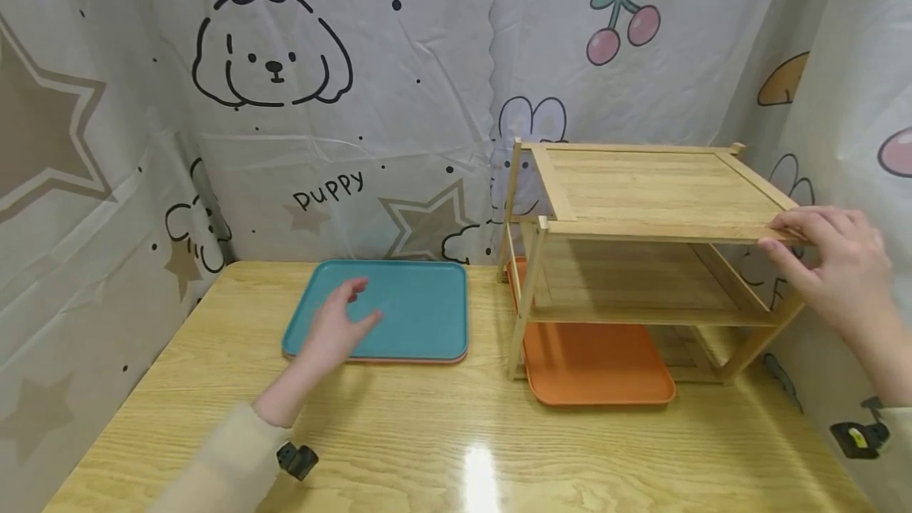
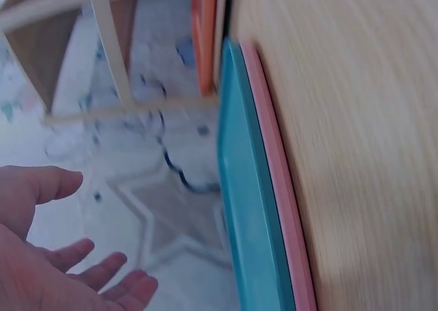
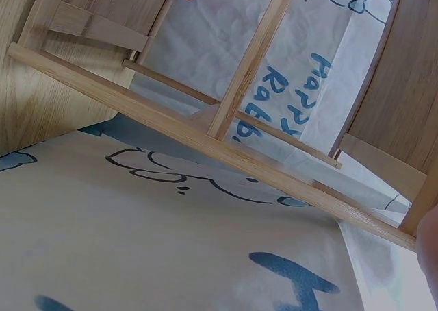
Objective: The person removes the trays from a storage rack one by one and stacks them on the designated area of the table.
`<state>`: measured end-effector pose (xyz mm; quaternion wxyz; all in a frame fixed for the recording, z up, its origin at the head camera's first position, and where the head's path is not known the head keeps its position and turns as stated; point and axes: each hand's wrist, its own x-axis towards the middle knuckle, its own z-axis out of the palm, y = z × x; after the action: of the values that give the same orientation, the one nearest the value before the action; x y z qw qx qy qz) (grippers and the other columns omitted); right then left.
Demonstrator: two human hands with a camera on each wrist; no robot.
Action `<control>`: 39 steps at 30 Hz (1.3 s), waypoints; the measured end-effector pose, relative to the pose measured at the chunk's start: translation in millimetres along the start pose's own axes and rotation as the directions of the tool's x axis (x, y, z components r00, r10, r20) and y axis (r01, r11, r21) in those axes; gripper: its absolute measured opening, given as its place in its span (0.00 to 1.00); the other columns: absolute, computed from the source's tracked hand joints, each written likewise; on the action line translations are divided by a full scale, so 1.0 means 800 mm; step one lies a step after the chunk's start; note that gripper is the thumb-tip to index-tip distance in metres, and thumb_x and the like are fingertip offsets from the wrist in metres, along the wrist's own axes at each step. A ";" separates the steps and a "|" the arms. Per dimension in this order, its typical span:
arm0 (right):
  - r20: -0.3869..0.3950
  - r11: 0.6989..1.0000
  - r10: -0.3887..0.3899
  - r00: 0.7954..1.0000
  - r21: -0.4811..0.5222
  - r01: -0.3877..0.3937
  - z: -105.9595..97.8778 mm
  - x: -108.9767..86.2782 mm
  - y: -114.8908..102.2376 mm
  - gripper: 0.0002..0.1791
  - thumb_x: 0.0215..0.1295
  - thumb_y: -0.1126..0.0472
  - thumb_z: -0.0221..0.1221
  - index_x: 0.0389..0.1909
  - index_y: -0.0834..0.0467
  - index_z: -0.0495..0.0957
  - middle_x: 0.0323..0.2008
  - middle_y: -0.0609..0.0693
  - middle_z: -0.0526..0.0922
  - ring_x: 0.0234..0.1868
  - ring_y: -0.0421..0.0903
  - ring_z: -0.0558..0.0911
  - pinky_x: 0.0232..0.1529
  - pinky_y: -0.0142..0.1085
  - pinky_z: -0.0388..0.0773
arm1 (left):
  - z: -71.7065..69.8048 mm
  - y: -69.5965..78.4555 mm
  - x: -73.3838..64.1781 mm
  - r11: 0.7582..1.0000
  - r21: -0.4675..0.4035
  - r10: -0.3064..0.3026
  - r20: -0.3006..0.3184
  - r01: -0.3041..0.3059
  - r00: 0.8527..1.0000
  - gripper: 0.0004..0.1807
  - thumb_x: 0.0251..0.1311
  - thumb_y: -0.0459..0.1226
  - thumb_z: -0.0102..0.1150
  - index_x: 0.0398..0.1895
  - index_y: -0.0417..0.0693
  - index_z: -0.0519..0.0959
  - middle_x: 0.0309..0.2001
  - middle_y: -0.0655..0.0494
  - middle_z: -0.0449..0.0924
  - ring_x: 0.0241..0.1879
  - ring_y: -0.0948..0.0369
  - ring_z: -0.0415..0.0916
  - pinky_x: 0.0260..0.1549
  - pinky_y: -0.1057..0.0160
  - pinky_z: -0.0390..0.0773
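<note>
Teal tray (image 1: pixel 413 311): on the left of the surface (image 1: pixel 399 434), lying flat on a pink tray (image 2: pixel 275 160) whose edge shows beneath it; probably light, stiff and smooth enough to slide, not very fragile; the raised rim looks the best hold, thumb and fingers across a short side or the front edge.
Left hand (image 1: pixel 330 333): above the teal tray's left part, thumb and fingers spread, holding nothing.
Right hand (image 1: pixel 841 264): pinches the front right corner of the wooden rack (image 1: pixel 641 184), fingers on top and thumb at the edge.
Wooden rack: right of the trays; rigid but likely light, so its frame may shift if pushed; corners and rails offer the firmest grip.
Orange tray (image 1: pixel 594 362): at the rack's lowest level, front edge jutting out; that lip should be easy to take.
Surface: pale wood grain, glossy, with a bright reflection (image 1: pixel 480 473) near the front.
Room: pale, creased wall hangings (image 1: pixel 442 85) printed with a puppy, cherries and stars.
</note>
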<state>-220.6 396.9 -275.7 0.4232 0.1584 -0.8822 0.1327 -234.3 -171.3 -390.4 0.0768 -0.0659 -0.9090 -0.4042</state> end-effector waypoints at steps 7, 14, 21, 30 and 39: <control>-0.021 1.000 -0.005 1.000 0.010 0.006 0.001 -0.001 -0.001 0.25 0.63 0.43 0.57 0.38 0.65 0.77 0.44 0.66 0.77 0.48 0.64 0.68 0.45 0.51 0.55 | 0.028 0.042 -0.038 0.994 -0.104 0.045 0.022 -0.042 0.999 0.35 0.58 0.42 0.63 0.68 0.49 0.61 0.64 0.49 0.65 0.63 0.50 0.62 0.56 0.47 0.70; -0.021 1.000 -0.004 1.000 0.005 0.004 0.000 0.000 -0.002 0.28 0.64 0.41 0.54 0.39 0.66 0.77 0.45 0.67 0.77 0.49 0.64 0.67 0.45 0.54 0.55 | 0.064 0.077 -0.071 0.974 -0.202 0.120 0.068 -0.105 0.990 0.38 0.54 0.45 0.67 0.67 0.53 0.62 0.63 0.56 0.68 0.61 0.53 0.65 0.56 0.48 0.70; -0.021 1.000 -0.001 1.000 0.002 0.001 0.001 0.000 -0.002 0.29 0.64 0.40 0.54 0.39 0.65 0.76 0.45 0.67 0.77 0.48 0.64 0.67 0.43 0.54 0.54 | 0.101 0.094 -0.094 0.951 -0.253 0.226 0.177 -0.178 0.958 0.36 0.53 0.46 0.66 0.66 0.59 0.64 0.58 0.57 0.70 0.59 0.56 0.68 0.53 0.49 0.71; -0.028 1.000 -0.002 1.000 0.000 0.002 0.002 0.001 0.000 0.30 0.64 0.38 0.53 0.39 0.65 0.77 0.45 0.67 0.77 0.48 0.65 0.67 0.44 0.53 0.55 | 0.152 0.105 -0.103 0.942 -0.256 0.292 0.297 -0.219 0.909 0.34 0.54 0.47 0.65 0.65 0.62 0.66 0.52 0.59 0.72 0.52 0.58 0.69 0.48 0.60 0.73; -0.011 1.000 0.009 1.000 0.005 -0.009 0.001 -0.001 -0.001 0.28 0.65 0.40 0.54 0.39 0.65 0.76 0.46 0.67 0.76 0.49 0.65 0.67 0.45 0.55 0.54 | 0.188 0.101 -0.087 0.933 -0.329 0.288 0.439 -0.146 0.851 0.34 0.55 0.46 0.65 0.65 0.55 0.65 0.51 0.50 0.73 0.50 0.54 0.72 0.49 0.57 0.74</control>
<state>-220.7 396.0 -276.7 0.4269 0.1546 -0.8803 0.1375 -164.1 -9.7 -444.5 -0.1155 -0.2773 -0.8186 -0.4895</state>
